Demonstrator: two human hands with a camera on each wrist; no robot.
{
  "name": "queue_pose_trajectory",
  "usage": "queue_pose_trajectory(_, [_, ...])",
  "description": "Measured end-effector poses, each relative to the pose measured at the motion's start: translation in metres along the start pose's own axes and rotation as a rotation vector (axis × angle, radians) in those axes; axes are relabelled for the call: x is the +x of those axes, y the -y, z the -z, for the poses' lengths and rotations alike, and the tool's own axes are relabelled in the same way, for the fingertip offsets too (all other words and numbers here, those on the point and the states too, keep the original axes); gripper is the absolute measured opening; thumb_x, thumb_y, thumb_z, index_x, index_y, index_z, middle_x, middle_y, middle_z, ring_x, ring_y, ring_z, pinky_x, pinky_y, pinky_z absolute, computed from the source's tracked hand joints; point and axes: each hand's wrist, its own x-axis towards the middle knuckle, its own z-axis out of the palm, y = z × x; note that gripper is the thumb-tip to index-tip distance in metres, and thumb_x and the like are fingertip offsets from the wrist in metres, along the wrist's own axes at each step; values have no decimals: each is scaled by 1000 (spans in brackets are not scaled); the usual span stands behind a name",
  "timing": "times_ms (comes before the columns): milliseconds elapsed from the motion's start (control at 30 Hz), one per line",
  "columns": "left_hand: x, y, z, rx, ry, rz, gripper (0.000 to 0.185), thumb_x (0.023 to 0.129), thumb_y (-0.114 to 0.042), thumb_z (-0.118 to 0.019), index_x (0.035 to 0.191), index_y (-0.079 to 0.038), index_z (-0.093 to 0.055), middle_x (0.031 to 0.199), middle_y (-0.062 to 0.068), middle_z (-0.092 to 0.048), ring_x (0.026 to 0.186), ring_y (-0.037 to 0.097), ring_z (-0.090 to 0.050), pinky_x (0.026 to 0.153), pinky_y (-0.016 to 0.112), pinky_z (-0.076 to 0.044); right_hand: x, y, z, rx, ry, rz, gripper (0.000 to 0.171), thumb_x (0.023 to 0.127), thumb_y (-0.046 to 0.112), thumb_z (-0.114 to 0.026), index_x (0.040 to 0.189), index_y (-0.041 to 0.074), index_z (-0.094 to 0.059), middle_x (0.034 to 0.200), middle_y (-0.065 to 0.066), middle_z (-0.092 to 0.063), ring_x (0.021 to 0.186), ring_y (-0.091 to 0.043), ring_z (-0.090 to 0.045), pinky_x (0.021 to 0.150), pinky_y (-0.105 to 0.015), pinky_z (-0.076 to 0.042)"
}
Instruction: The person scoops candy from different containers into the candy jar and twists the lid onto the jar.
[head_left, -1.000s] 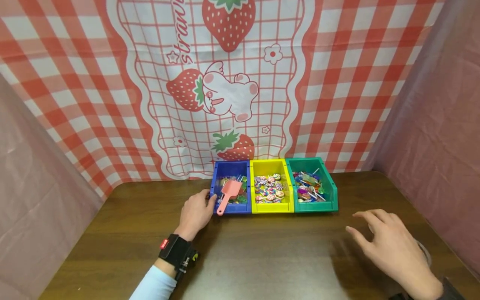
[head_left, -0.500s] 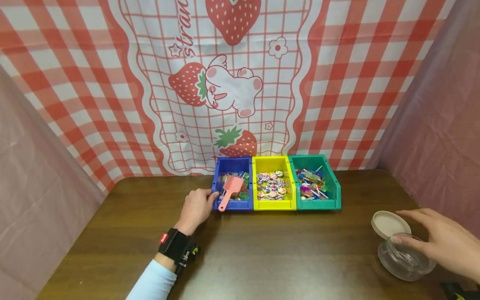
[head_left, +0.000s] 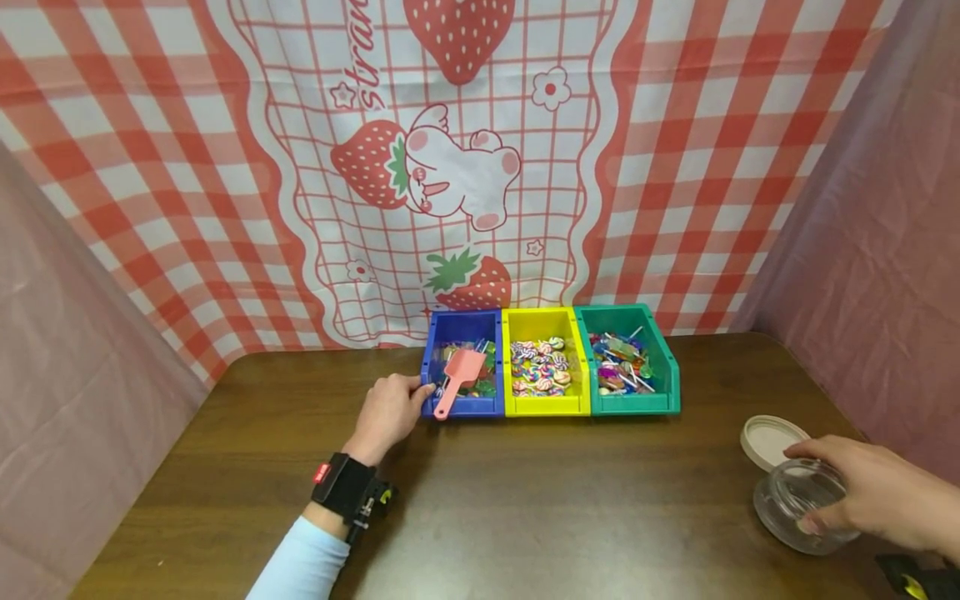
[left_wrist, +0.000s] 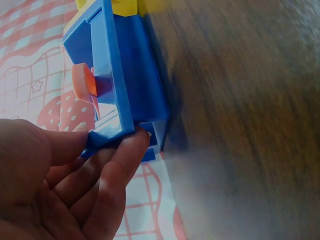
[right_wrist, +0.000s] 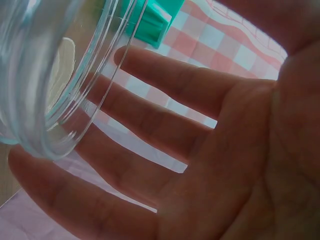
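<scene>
head view: the left hand (head_left: 386, 415) rests against the near left corner of the blue bin (head_left: 462, 364), its fingers curled loosely there, fingertips touching the wall just beside the handle of the pink scoop (head_left: 458, 377). the right hand (head_left: 870, 493) cups the glass jar (head_left: 802, 505), fingers spread over its rim and thumb at the near side; the white lid (head_left: 770, 439) lies just beyond the fingertips. the risk i judge: smooth glass under a loose, top-down hold could slip or tip and roll on the wooden table (head_left: 525, 500). count: three bins, blue, yellow bin (head_left: 543, 365) and green bin (head_left: 628, 362), one scoop, one jar, one lid.

left wrist view: fingers (left_wrist: 131, 150) press under the blue bin's (left_wrist: 131, 75) corner lip, thumb above, a light pinch; a shove here could slide the row of bins.

right wrist view: the fingers (right_wrist: 165, 85) lie apart and fairly straight behind the jar (right_wrist: 55, 75), which is tilted across them; whether they clamp it firmly i cannot tell.
</scene>
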Motion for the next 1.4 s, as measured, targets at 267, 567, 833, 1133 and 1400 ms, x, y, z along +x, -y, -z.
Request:
queue_pose_trajectory(267, [0,-1,1,-19,37,27,33,98,-27,-65,120,-4,-73,58,0,-49,52,16,-47,51,30,-35,1,4,0,-10,-14,7,85,62,44,-90,124,-5,-60,118,-33,-59,102,-52,-58,76,-62,-48])
queue_pose_trajectory(567, [0,0,0,2,31,13,34,98,-27,-66,122,-4,-72,63,1,-54,56,17,-50,51,30,-36,4,19,0,-2,-28,57,85,63,40,-90,123,-13,-60,112,-28,-65,98,-45,-62,76,-59,-51])
queue_pose_trajectory(833, [0,0,0,-5,43,38,35,98,-28,-66,123,-4,-71,69,3,-57,58,18,-51,52,31,-36,6,20,-5,-2,-43,67,89,65,46,-88,123,-15,-58,111,-28,-65,96,-44,-64,75,-59,-52])
queue_pose_trajectory(1133, [-2,-1,-1,3,37,22,33,97,-28,-66,120,-5,-73,65,2,-56,60,19,-52,53,31,-36,8,39,-6,-13,-61,102,79,64,39,-92,119,-10,-63,110,-21,-68,94,-37,-66,72,-51,-54])
queue_pose_trajectory(1400, [0,-2,3,18,28,0,27,97,-26,-67,113,-6,-76,61,0,-52,57,19,-51,52,31,-36,16,61,-18,-121,-207,285,72,57,40,-94,113,0,-70,110,-5,-68,96,-27,-64,74,-43,-53])
